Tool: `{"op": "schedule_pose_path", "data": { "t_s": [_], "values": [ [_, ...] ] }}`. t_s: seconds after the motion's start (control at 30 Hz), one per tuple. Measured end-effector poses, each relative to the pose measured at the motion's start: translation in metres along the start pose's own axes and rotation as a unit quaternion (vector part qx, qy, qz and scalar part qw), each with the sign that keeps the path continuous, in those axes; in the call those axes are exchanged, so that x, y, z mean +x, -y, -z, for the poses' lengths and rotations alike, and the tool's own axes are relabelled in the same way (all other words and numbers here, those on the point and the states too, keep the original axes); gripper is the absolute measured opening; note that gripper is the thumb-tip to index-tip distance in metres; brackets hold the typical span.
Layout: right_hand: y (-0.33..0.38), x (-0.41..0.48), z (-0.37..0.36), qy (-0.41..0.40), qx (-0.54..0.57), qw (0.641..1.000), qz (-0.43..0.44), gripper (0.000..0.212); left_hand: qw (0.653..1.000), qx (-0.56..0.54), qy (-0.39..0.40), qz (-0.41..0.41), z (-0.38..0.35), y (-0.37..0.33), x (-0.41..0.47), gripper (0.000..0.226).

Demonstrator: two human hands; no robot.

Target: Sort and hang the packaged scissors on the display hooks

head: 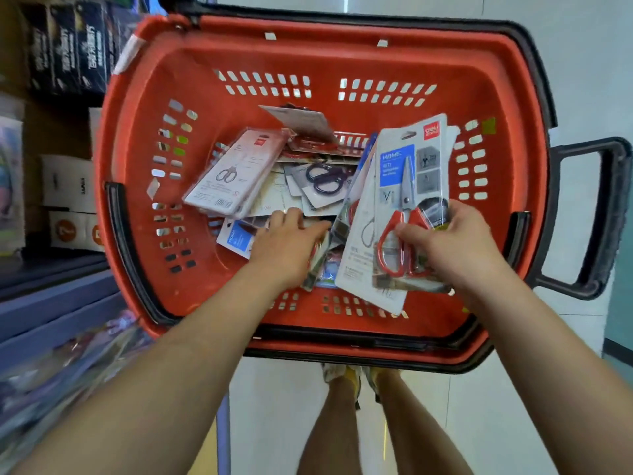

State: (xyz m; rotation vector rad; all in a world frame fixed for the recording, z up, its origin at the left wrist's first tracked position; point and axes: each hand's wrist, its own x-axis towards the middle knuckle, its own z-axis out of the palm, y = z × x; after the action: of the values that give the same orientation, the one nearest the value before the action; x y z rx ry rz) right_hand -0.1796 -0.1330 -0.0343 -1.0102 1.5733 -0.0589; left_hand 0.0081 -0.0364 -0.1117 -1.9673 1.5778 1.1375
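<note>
A red shopping basket [191,63] with black trim sits in front of me and holds several packaged scissors. My right hand [452,245] grips a stack of packs; the front one is a red-handled scissors pack [409,186] with a blue label. My left hand [287,245] reaches into the pile, its fingers on the loose packs at the basket's middle. A pink-white pack [236,173] lies face down at the left of the pile. A dark-handled scissors pack [322,181] lies in the middle.
Store shelves with boxed goods [65,46] stand at the left, and blue shelf edges [51,303] run below them. The basket's black pull handle [596,214] sticks out at the right. My legs and feet [356,375] are on the pale tiled floor beneath.
</note>
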Motion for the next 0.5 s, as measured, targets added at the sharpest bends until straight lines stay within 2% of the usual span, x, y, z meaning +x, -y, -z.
{"op": "schedule_pose_path", "data": {
  "t_s": [0.1,0.17,0.23,0.3,0.37,0.4,0.43,0.47,0.5],
  "values": [
    [-0.001,-0.003,0.002,0.014,-0.004,1.000,0.009,0.018,0.997,0.074,-0.009,-0.032,0.012,0.001,0.011,0.072],
    [0.000,-0.005,0.005,0.012,-0.013,1.000,0.015,0.018,0.988,0.117,-0.022,-0.095,0.027,0.006,0.008,0.053],
    [0.001,-0.008,0.010,0.007,-0.018,1.000,0.021,0.018,0.986,0.101,-0.001,-0.133,0.046,0.013,-0.009,0.036],
    [0.004,-0.013,0.016,0.008,-0.018,0.999,0.029,0.017,0.992,0.049,-0.013,-0.118,0.069,0.023,-0.033,0.037],
    [0.007,-0.019,0.022,0.018,-0.016,0.999,0.035,0.016,0.984,-0.145,-0.089,-0.054,0.095,0.032,-0.065,0.035],
    [0.010,-0.022,0.024,0.025,-0.013,0.999,0.037,0.016,0.948,-0.278,-0.155,-0.017,0.106,0.035,-0.080,0.033],
    [0.013,-0.026,0.026,0.033,-0.008,0.999,0.038,0.017,0.883,-0.411,-0.229,0.011,0.114,0.035,-0.092,0.033],
    [0.018,-0.029,0.028,0.040,-0.002,0.998,0.040,0.018,0.792,-0.538,-0.287,0.024,0.120,0.034,-0.102,0.034],
    [0.023,-0.033,0.029,0.049,0.005,0.998,0.041,0.019,0.688,-0.654,-0.314,0.028,0.122,0.032,-0.109,0.035]
  ]
}}
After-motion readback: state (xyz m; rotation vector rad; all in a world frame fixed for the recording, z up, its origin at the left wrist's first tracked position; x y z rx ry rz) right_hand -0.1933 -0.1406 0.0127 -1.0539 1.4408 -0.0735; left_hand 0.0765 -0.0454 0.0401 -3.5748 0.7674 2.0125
